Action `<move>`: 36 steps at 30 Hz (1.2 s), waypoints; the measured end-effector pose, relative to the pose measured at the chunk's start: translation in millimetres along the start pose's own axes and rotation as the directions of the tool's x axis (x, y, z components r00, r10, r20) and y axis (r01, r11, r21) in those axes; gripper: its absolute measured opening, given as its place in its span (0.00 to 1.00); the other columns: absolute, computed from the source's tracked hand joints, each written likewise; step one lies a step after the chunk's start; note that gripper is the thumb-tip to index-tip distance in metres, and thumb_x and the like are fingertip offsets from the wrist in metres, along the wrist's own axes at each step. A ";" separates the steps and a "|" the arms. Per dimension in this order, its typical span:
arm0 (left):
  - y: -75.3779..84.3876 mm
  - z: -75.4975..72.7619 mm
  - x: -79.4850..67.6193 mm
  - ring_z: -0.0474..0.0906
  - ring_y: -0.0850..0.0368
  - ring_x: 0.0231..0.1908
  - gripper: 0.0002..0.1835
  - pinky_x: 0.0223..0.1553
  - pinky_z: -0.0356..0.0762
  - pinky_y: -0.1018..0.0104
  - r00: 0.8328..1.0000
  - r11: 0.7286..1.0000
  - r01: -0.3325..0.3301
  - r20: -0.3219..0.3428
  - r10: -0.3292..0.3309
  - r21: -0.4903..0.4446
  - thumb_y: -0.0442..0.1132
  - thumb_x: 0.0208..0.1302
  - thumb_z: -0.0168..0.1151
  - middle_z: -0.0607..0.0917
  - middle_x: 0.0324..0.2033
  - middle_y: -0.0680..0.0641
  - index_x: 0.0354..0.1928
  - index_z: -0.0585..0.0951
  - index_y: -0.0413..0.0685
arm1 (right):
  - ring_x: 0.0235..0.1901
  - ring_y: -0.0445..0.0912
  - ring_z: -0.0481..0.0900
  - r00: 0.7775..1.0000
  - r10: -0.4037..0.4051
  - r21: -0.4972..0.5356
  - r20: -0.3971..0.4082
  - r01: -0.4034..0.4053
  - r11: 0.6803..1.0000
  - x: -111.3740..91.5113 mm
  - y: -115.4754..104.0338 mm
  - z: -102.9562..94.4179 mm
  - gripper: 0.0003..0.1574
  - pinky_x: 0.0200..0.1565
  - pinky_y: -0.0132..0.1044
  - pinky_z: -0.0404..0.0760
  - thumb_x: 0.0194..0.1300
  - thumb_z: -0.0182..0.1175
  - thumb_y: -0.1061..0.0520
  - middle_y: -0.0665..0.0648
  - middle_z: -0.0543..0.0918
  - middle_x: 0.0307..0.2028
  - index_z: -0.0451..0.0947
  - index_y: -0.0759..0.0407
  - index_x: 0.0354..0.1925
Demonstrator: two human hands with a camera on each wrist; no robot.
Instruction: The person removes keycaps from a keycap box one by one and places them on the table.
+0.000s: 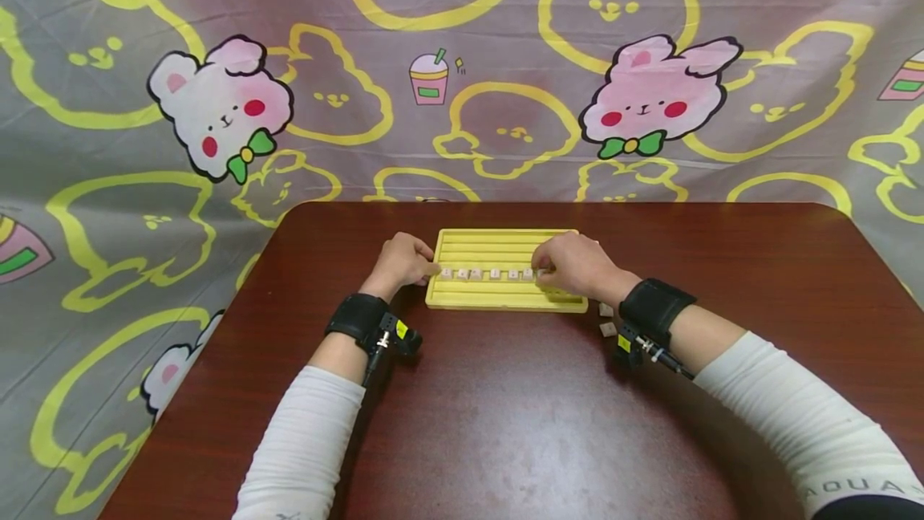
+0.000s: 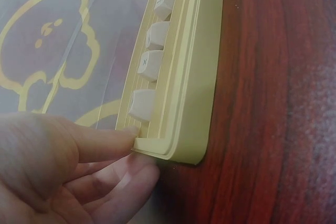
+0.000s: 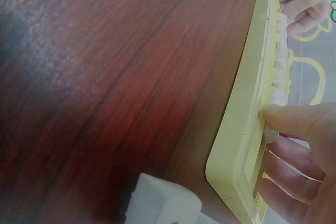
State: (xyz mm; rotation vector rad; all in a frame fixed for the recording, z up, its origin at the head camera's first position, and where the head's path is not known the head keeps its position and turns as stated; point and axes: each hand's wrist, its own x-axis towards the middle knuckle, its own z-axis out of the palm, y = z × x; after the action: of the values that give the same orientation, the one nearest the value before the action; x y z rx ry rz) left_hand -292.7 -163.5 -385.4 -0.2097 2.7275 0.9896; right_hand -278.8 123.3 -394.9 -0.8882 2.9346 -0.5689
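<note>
A yellow ridged tray (image 1: 505,308) lies on the table, with a row of several white keycaps (image 1: 494,273) along one groove. My left hand (image 1: 401,260) grips the tray's left end; in the left wrist view the thumb (image 2: 107,142) lies on the rim and the fingers are curled below it. Over the right end of the row, my right hand (image 1: 577,263) pinches a white keycap (image 3: 271,135) between thumb and fingers, down at the groove. Some keycaps in the left wrist view show printed characters, such as an X on one keycap (image 2: 152,65).
Two loose keycaps (image 1: 608,330) lie on the brown table (image 1: 491,408) near the tray's front right corner, beside the right wrist. One loose keycap (image 3: 163,200) looms close in the right wrist view. A patterned cloth (image 1: 498,135) hangs behind the table.
</note>
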 end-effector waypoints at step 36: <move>-1.8 0.9 0.3 0.85 0.58 0.26 0.16 0.30 0.85 0.69 0.999 0.999 -0.028 -0.020 0.029 0.015 0.35 0.59 0.70 0.87 0.42 0.38 0.49 0.84 0.36 | 0.38 0.46 0.85 0.999 -0.042 0.016 -0.019 0.042 0.999 -4.4 2.2 -6.8 0.05 0.43 0.44 0.85 0.60 0.70 0.58 0.51 0.90 0.36 0.89 0.53 0.37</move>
State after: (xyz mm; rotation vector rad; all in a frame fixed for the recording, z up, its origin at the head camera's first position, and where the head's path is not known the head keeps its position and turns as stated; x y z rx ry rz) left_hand -292.5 -164.4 -387.3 -0.1794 2.7624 0.9797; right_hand -277.1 129.7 -389.7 -0.9496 2.9300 -0.6053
